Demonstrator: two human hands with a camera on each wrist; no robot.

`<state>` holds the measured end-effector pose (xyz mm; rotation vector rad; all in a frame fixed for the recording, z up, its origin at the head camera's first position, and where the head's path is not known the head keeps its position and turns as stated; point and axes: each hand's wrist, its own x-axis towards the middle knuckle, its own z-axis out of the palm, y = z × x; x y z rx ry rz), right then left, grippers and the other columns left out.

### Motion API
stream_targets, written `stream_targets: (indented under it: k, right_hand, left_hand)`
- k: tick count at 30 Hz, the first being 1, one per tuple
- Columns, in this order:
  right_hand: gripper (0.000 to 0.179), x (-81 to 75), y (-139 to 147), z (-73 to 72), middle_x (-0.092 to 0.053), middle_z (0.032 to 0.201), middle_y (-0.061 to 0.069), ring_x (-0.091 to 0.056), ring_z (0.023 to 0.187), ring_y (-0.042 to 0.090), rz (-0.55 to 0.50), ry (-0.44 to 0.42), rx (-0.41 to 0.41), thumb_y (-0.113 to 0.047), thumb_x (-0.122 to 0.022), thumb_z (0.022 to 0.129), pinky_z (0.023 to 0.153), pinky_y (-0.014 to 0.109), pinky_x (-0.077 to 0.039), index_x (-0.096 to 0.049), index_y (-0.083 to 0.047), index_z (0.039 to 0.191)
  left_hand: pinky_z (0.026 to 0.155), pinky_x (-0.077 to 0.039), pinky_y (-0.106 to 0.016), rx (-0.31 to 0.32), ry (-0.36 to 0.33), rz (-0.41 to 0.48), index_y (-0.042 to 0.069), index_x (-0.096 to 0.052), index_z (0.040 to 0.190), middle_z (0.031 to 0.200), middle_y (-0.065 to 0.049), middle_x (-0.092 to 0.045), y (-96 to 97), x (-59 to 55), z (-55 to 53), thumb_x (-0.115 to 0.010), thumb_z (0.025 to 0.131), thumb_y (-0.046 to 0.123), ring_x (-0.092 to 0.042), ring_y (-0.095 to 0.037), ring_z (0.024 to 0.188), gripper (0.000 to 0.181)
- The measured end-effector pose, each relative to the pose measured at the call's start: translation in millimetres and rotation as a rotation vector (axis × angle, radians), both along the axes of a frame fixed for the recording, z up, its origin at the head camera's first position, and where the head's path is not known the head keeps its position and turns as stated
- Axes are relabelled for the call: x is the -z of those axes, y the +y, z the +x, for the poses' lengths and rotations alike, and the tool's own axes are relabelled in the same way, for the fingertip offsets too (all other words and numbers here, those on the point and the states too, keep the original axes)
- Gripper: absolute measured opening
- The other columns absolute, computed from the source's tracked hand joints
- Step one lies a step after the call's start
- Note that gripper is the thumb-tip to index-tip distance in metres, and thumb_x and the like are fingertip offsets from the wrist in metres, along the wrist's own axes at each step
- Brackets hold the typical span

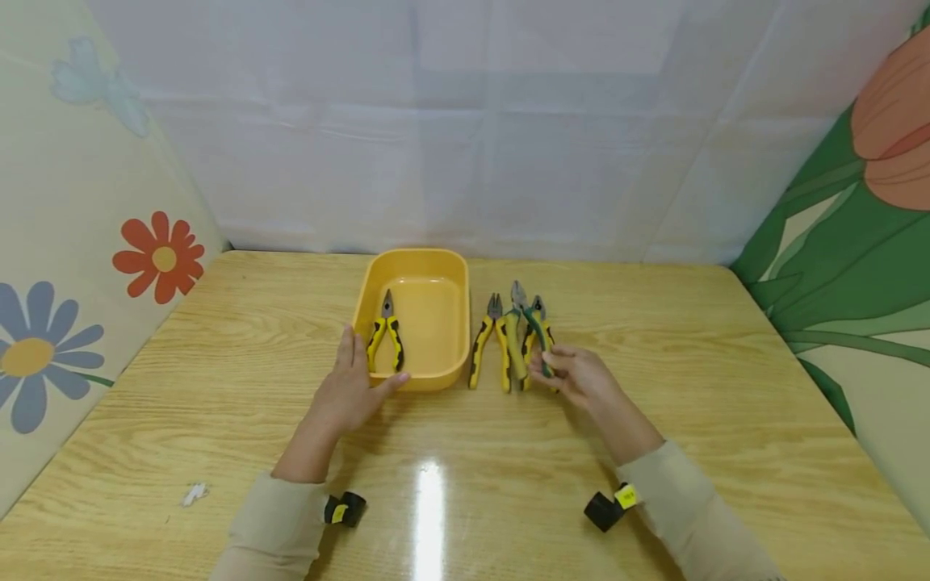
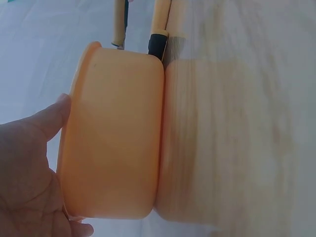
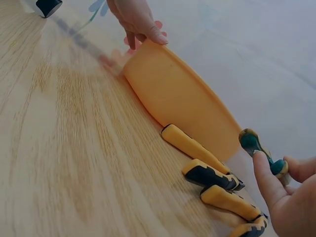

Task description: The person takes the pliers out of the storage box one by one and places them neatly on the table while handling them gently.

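Note:
My left hand (image 1: 351, 395) rests at the near-left corner of a yellow plastic tray (image 1: 467, 339), fingers extended along its side and thumb on the front rim. Long-nose pliers (image 1: 388, 311) with yellow-and-black handles lie inside, toward the tray's left. Right of the tray, my right hand (image 1: 581, 375) pinches pliers with green-and-olive handles (image 1: 538, 329) by the handle ends; these handles (image 3: 249, 140) appear raised above the table in the right wrist view. Two pliers with yellow-and-black handles lie nearby: one pair (image 1: 495, 311) beside the tray, another (image 1: 538, 307) partly hidden behind the held pliers.
The wooden table (image 1: 465, 452) stretches toward me, with a small white scrap (image 1: 194, 494) at the near left. A white sheet (image 1: 450, 161) hangs behind the table. Flower-painted panels (image 1: 43, 202) stand at the sides.

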<state>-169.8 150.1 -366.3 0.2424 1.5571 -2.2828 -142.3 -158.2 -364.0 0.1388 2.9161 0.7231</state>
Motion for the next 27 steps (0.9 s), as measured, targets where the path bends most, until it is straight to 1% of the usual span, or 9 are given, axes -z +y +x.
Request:
stream_targets:
  k: [2, 6, 8, 10, 12, 16, 20, 23, 27]
  right_hand:
    - [0.046, 1.8, 3, 0.8, -0.042, 0.111, 0.028, -0.056, 0.089, 0.022, 0.003, -0.005, 0.004, 0.005, -0.036, 0.089, 0.084, 0.029, -0.042, -0.016, 0.018, 0.128]
    - [0.049, 4.1, 8, 3.1, -0.027, 0.126, 0.032, -0.052, 0.098, 0.024, 0.019, -0.01, 0.011, 0.004, -0.035, 0.09, 0.085, 0.029, -0.041, -0.01, 0.013, 0.132]
    - [0.05, 4.8, 11, 4.1, -0.021, 0.129, 0.032, -0.05, 0.101, 0.026, 0.024, -0.012, 0.014, 0.004, -0.034, 0.09, 0.086, 0.029, -0.04, -0.007, 0.012, 0.132]
    - [0.05, 5.1, 13, 4.9, -0.02, 0.128, 0.032, -0.05, 0.101, 0.026, 0.025, -0.013, 0.021, 0.004, -0.034, 0.091, 0.086, 0.029, -0.04, -0.007, 0.012, 0.132]
    - [0.052, 5.7, 15, 5.2, -0.022, 0.126, 0.034, -0.052, 0.098, 0.025, 0.024, -0.014, 0.028, 0.004, -0.034, 0.09, 0.086, 0.029, -0.04, -0.005, 0.011, 0.132]
    - [0.053, 5.9, 19, 5.8, -0.03, 0.12, 0.033, -0.057, 0.089, 0.02, 0.025, -0.015, 0.04, 0.003, -0.036, 0.09, 0.086, 0.03, -0.04, -0.005, 0.012, 0.132]
    - [0.051, 6.2, 23, 6.7, -0.04, 0.112, 0.028, -0.058, 0.082, 0.016, 0.016, -0.014, 0.055, 0.004, -0.036, 0.09, 0.086, 0.03, -0.04, -0.007, 0.013, 0.131]
    - [0.049, 7.5, 26, 7.3, -0.048, 0.101, 0.02, -0.058, 0.08, 0.016, 0.008, -0.016, 0.067, 0.005, -0.036, 0.089, 0.085, 0.03, -0.041, -0.01, 0.015, 0.13]
    - [0.049, 9.6, 31, 8.1, -0.054, 0.09, 0.014, -0.059, 0.079, 0.016, 0.009, -0.028, 0.08, 0.006, -0.036, 0.089, 0.084, 0.03, -0.042, -0.011, 0.016, 0.13]
  left_hand:
    - [0.09, -0.028, -0.054, 0.002, -0.004, -0.001, -0.006, 0.005, 0.134, 0.138, -0.015, 0.023, 0.3, 0.2, -0.3, -0.036, 0.079, 0.064, -0.016, -0.046, 0.12, 0.099]
    - [0.09, -0.028, -0.054, 0.005, -0.01, -0.005, -0.006, 0.005, 0.134, 0.138, -0.015, 0.024, 0.7, -0.2, -0.6, -0.035, 0.079, 0.064, -0.017, -0.046, 0.12, 0.098]
    - [0.09, -0.028, -0.054, 0.005, -0.01, -0.005, -0.006, 0.005, 0.134, 0.138, -0.015, 0.024, 0.9, -0.4, -0.5, -0.036, 0.08, 0.063, -0.016, -0.046, 0.12, 0.097]
    - [0.09, -0.028, -0.054, 0.004, -0.011, -0.003, -0.006, 0.006, 0.134, 0.138, -0.015, 0.024, 0.9, -0.5, -0.4, -0.037, 0.08, 0.062, -0.016, -0.046, 0.12, 0.097]
    - [0.09, -0.028, -0.054, 0.003, -0.01, -0.002, -0.006, 0.006, 0.134, 0.138, -0.014, 0.024, 0.7, -0.6, -0.4, -0.038, 0.081, 0.06, -0.015, -0.046, 0.12, 0.096]
    - [0.091, -0.027, -0.054, 0.002, -0.009, 0.005, -0.005, 0.009, 0.134, 0.138, -0.014, 0.025, 0.3, -0.9, -0.5, -0.038, 0.081, 0.06, -0.015, -0.046, 0.12, 0.097]
    - [0.091, -0.026, -0.054, 0.002, -0.01, 0.009, -0.005, 0.01, 0.134, 0.138, -0.013, 0.025, 0.1, -1.6, -0.6, -0.037, 0.08, 0.063, -0.014, -0.046, 0.121, 0.098]
    - [0.091, -0.027, -0.054, 0.005, -0.012, 0.004, -0.005, 0.009, 0.134, 0.138, -0.014, 0.025, 0.1, -2.0, -0.7, -0.035, 0.078, 0.065, -0.015, -0.046, 0.121, 0.1]
    - [0.091, -0.027, -0.054, 0.005, -0.009, 0.005, -0.005, 0.009, 0.134, 0.138, -0.014, 0.025, -0.2, -1.7, -0.5, -0.034, 0.078, 0.065, -0.014, -0.045, 0.121, 0.1]
